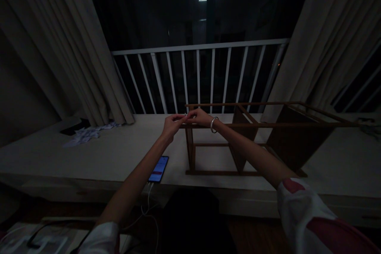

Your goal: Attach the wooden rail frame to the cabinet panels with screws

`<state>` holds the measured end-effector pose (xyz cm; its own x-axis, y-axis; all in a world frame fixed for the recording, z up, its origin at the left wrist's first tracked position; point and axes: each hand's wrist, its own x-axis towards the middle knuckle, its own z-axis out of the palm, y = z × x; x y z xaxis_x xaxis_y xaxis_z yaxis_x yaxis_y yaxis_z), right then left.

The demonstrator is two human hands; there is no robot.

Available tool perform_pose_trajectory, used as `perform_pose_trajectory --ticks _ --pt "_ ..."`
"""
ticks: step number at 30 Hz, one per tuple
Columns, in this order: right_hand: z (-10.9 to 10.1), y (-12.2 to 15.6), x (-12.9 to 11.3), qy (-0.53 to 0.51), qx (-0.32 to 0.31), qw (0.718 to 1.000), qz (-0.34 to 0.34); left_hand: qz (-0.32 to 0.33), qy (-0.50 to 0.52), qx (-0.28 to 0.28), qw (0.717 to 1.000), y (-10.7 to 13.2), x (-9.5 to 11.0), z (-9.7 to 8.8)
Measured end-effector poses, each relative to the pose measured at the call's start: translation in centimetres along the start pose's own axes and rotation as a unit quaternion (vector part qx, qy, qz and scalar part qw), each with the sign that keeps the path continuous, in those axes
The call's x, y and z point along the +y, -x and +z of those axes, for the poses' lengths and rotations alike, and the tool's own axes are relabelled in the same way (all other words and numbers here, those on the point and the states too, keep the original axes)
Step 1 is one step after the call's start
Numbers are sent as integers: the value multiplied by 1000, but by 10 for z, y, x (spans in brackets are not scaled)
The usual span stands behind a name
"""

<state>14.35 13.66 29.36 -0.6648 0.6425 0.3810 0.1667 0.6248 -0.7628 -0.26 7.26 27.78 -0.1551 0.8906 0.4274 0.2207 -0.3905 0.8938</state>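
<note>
My left hand (172,125) and my right hand (200,117) meet at the left end of a brown wooden rack (274,125) lying on its side. The fingers of both are pinched together, and their tips come close to touching each other. A tiny pale spot shows at the fingertips, too small and dark to name. Just below the hands runs the rack's front upper rail. My right wrist wears a silver bangle (212,125), and that forearm crosses in front of the rack's shelves.
The rack lies on a white window ledge (125,154). A lit phone (159,169) with a white cable (145,210) is near its front edge. Crumpled white papers (86,135) lie at left. Behind stand a white railing (205,47) and curtains (68,47).
</note>
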Motion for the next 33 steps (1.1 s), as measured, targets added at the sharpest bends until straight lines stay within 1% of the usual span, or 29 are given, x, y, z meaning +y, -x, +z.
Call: perform_pose_trajectory --ticks 6,12,21,25,30,33 --pt "0 1 0 2 -10 1000 2 15 10 6 1000 0 -1 0" --pt "-1 2 -1 -19 -23 1000 0 18 25 -6 1000 -3 -6 -2" --pt "-2 0 9 -58 -46 997 -4 20 -7 -30 999 -4 -5 -4" --pt "-3 0 10 -64 -46 997 -13 17 -2 -25 1000 -3 -3 -4" --pt "-3 0 9 -43 -30 999 -16 5 37 -2 999 0 -1 -3" --pt "-2 1 7 -29 -21 999 -16 3 41 13 999 -1 -1 -2"
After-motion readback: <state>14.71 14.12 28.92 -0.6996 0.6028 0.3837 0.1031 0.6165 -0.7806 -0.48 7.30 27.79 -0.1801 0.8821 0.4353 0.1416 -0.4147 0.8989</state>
